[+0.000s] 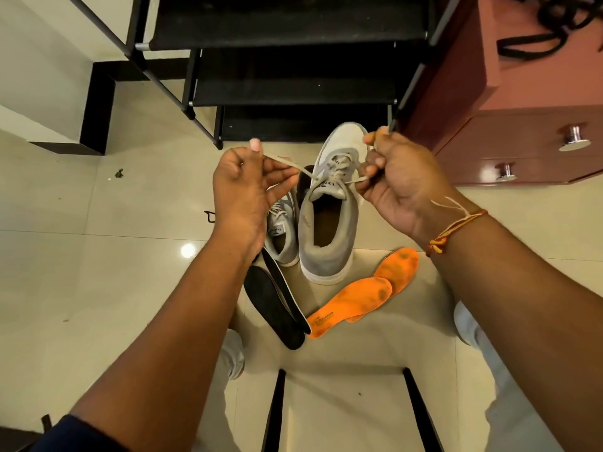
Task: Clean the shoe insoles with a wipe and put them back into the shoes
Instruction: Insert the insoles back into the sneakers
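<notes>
- Holding-laces stage, as we read it: both hands are on the laces and none on an insole. No wipe in view.
- L hand point(238, 187): thumb and fingers pinch one lace end point(284, 163), which runs taut to the eyelets.
- Second grey shoe point(282, 233) sits on the floor under the L wrist, partly hidden. Tongue tag starts "Vel"; rest unreadable.
- Black insoles point(277, 305): a pair, overlapping, on the floor just below that shoe, out of any shoe.
- Grey shoe point(326, 236), centre, toe pointing away. Opening looks dark, no orange inside. Same "Vel…" tag on the tongue. Can't tell if it's lifted clear of the floor.
- Orange insoles point(359, 295): a pair, overlapping, on the floor just R of the grey shoe's heel, with dark stains. Heel print reads approx. "…Fashion"; first letters unclear.
- R hand point(401, 177): fingers curled round the other lace end, pulled taut.
- Judgement: all four insoles are out and cleaning isn't visibly begun. Loosening vs. tying, we can't tell.
- Next move calls for dropping the laces, fetching a wipe, then scrubbing the stained orange pair. The shoe mouth needs to be wide open for refit.
</notes>
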